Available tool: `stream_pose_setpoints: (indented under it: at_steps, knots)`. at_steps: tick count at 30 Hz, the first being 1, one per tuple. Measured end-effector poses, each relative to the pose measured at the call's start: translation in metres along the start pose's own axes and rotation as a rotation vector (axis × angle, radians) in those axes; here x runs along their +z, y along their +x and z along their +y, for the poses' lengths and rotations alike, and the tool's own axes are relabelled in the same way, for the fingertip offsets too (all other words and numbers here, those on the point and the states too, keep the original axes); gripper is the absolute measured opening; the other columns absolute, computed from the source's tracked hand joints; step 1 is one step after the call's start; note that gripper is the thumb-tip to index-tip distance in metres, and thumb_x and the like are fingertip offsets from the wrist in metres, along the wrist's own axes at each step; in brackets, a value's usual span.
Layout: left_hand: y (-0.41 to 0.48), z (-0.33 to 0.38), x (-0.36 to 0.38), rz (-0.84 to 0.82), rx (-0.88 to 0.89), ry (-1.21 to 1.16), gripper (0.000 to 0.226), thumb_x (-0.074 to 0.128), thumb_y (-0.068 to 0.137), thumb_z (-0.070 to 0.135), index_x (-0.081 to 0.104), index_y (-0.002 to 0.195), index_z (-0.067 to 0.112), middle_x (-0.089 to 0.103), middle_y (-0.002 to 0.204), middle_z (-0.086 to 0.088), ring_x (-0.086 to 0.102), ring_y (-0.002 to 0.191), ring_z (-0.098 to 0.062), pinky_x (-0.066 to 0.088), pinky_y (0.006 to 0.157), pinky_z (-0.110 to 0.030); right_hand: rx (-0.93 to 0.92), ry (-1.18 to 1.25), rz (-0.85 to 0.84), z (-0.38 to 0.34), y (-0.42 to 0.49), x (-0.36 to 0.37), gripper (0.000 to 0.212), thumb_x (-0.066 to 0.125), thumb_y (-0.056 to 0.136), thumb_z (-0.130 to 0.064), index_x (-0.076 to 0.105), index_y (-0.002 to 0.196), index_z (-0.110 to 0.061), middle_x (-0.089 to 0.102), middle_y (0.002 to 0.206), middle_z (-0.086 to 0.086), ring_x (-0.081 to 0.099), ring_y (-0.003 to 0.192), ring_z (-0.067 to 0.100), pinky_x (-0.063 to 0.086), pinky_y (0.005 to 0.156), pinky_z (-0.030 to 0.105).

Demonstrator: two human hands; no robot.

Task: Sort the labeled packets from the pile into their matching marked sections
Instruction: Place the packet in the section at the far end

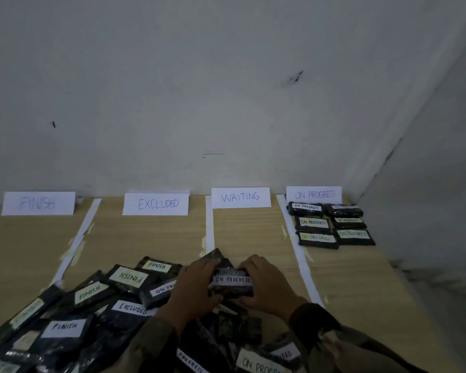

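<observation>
Back wall (226, 90): was pale grey and plain, rising behind the table.
Side wall (441, 170): met the back wall in a corner at the right.
Marks: a dark scuff (296, 76) sat high on the right, a smaller one (53, 124) at the left.
Table (361, 292): was light wood with visible grain.

The left hand (192, 288) and right hand (267, 283) are bare to the wrist. Each arm wears a long sleeve of dark, mottled cloth in brown and olive patches, camouflage-like in the dim light. The left sleeve (152, 343) ends at the wrist; the right sleeve (322, 328) has a darker cuff, with paler tan patches nearer.
</observation>
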State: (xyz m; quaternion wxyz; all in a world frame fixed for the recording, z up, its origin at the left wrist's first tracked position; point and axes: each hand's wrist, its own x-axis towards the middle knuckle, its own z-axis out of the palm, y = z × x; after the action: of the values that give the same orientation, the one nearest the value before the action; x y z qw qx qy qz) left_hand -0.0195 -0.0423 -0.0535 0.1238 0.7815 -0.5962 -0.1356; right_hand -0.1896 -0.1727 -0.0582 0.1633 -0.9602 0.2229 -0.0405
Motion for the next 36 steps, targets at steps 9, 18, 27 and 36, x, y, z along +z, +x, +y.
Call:
stream_pose_setpoints:
  at_steps: [9,18,27,36]
  knots:
    - [0.022,0.027,0.020,0.056,0.075,-0.017,0.077,0.044,0.077,0.055,0.033,0.143,0.017,0.034,0.148,-0.005,0.026,0.139,-0.027,0.025,0.111,-0.050,0.241,-0.108,0.050,0.046,-0.050,-0.025,0.067,0.068,0.060,-0.056,0.058,0.116,-0.021,0.054,0.108,0.002,0.053,0.096,0.022,0.043,0.073,0.033]
    - [0.062,0.115,0.048,0.058,0.137,0.133,0.075,0.065,0.052,0.056,0.056,0.117,0.019,0.066,0.111,0.000,0.066,0.101,-0.024,0.056,0.071,-0.039,0.382,-0.129,0.049,0.147,-0.103,-0.059,0.070,0.070,0.056,-0.058,0.062,0.114,-0.020,0.057,0.103,0.001,0.055,0.091,0.022,0.046,0.071,0.033]
    - [0.109,0.211,0.095,-0.032,0.165,0.068,0.066,0.059,0.070,0.049,0.049,0.129,0.022,0.056,0.130,0.000,0.051,0.123,-0.025,0.048,0.093,-0.045,0.432,-0.159,-0.006,0.257,-0.131,-0.088,0.076,0.066,0.070,-0.062,0.048,0.132,-0.022,0.049,0.124,0.001,0.045,0.112,0.020,0.041,0.090,0.031]
    - [0.133,0.245,0.133,0.016,0.086,0.112,0.062,0.049,0.062,0.055,0.056,0.116,0.025,0.066,0.114,0.005,0.064,0.105,-0.018,0.053,0.081,-0.037,0.412,-0.211,-0.082,0.328,-0.123,-0.094,0.075,0.055,0.079,-0.061,0.038,0.140,-0.022,0.042,0.136,0.003,0.041,0.123,0.021,0.035,0.096,0.032]
